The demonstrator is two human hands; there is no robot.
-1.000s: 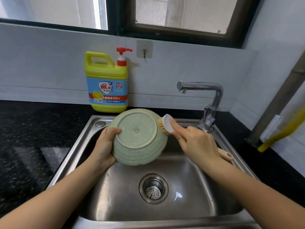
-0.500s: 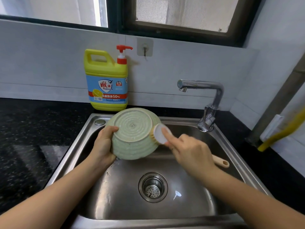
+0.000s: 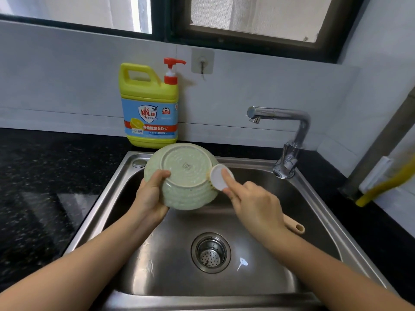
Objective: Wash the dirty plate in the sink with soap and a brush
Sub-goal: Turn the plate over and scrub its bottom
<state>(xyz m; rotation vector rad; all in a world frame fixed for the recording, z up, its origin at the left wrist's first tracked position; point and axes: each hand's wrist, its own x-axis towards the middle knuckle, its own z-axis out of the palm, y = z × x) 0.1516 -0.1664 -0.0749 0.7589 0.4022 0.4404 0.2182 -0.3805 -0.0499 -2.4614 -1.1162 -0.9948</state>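
Over the steel sink [image 3: 318,212], the left hand [image 3: 149,198] holds the green plate [image 3: 183,176] by its edge with its bottom facing up, and the right hand [image 3: 256,205] grips the brush [image 3: 219,177], one finger on its white head, pressing it on the plate's right side

Brushed steel sink [image 3: 318,212], glossy speckled stone counter [image 3: 45,187], glazed ribbed plate [image 3: 186,196].
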